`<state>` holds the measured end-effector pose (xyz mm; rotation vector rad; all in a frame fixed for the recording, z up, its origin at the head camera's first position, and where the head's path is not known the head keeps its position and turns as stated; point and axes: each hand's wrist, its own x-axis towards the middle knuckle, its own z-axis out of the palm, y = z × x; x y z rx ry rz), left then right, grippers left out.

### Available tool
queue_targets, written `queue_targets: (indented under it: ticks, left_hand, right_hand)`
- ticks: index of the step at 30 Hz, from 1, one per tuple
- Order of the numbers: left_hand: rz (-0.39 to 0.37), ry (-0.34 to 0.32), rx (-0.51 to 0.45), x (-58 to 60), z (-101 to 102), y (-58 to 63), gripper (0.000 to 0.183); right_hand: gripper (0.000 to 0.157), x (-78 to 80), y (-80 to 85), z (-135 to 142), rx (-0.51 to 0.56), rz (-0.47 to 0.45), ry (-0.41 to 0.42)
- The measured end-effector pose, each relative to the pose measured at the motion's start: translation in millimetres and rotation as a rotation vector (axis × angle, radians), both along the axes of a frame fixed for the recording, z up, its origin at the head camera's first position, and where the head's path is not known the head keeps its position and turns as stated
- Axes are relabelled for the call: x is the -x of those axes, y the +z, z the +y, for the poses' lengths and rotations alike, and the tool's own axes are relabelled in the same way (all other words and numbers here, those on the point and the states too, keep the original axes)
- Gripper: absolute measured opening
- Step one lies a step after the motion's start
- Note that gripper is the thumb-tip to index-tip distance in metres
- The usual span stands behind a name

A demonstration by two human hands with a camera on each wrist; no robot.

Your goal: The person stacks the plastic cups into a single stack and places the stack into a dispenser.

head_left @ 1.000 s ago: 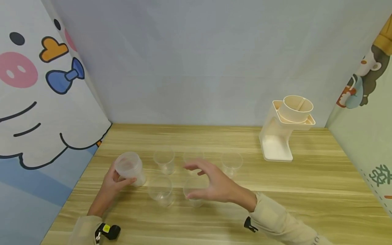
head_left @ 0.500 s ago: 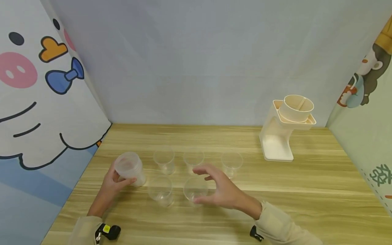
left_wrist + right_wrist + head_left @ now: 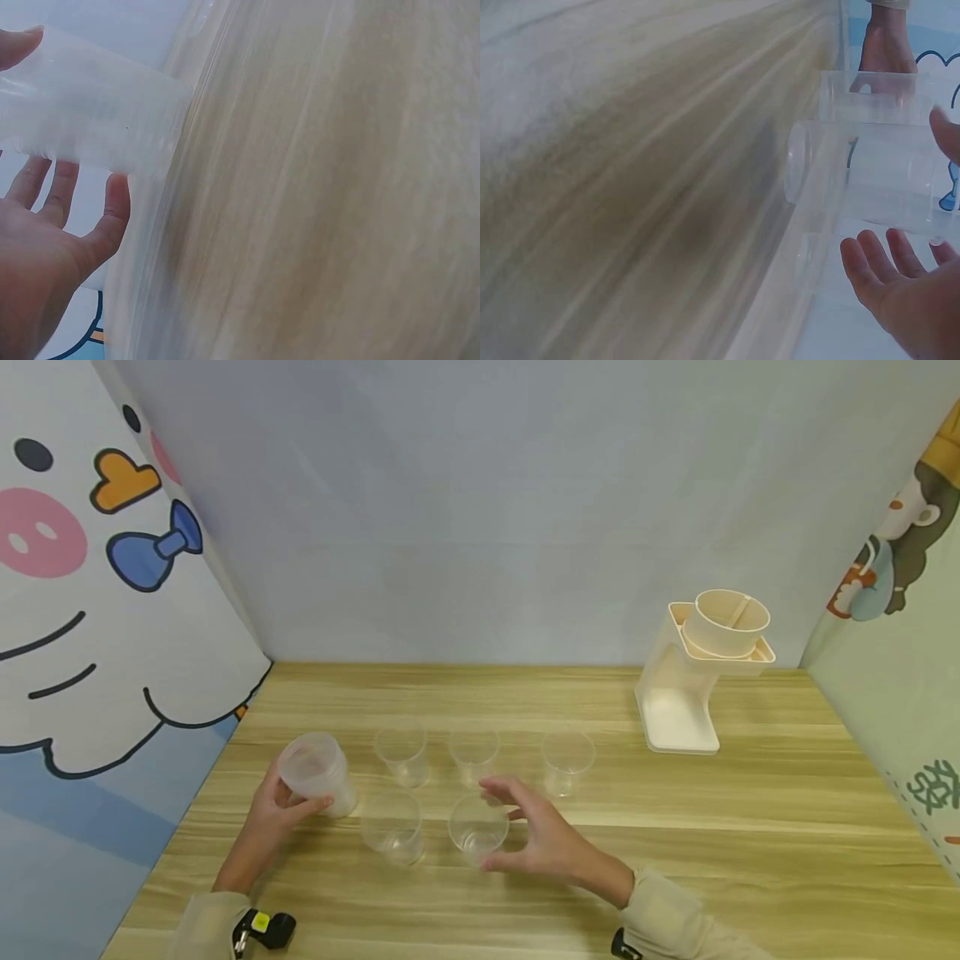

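Observation:
My left hand point(image 3: 273, 818) grips a stack of nested clear plastic cups point(image 3: 313, 764), which stands on the table at the left. The left wrist view shows the thumb on one side of the stack point(image 3: 97, 105) and fingers on the other. Around the near side of a single clear cup point(image 3: 478, 831), my right hand point(image 3: 543, 835) curves loosely. A small gap shows between its fingers and that cup point(image 3: 889, 176) in the right wrist view. To the left of this cup stands another clear cup point(image 3: 393, 828).
Behind these, three more clear cups stand in a row: a left one point(image 3: 402, 756), a middle one point(image 3: 474, 756) and a right one point(image 3: 567, 764). A cream dripper stand point(image 3: 682, 710) with a round top is at the back right of the wooden table point(image 3: 750, 852).
My right hand has moved a little right, then back beside the front right cup, lower than before and uncovering the cups behind. My left hand keeps its grip on the stack.

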<state>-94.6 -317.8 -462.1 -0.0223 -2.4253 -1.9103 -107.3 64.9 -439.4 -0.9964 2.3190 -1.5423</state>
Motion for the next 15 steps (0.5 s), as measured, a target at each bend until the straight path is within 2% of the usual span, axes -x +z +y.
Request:
queue_targets:
  ticks: [5, 15]
  left_hand:
    - [-0.013, 0.006, -0.001, -1.6, 0, 0.7, 0.084]
    - [0.023, 0.010, -0.015, 1.6, 0, -3.3, 0.084]
  right_hand:
    - [0.082, -1.0, -8.7, -3, 0.025, -0.030, -0.014]
    - [0.075, -3.1, -16.0, -4, 0.061, -0.066, -0.046]
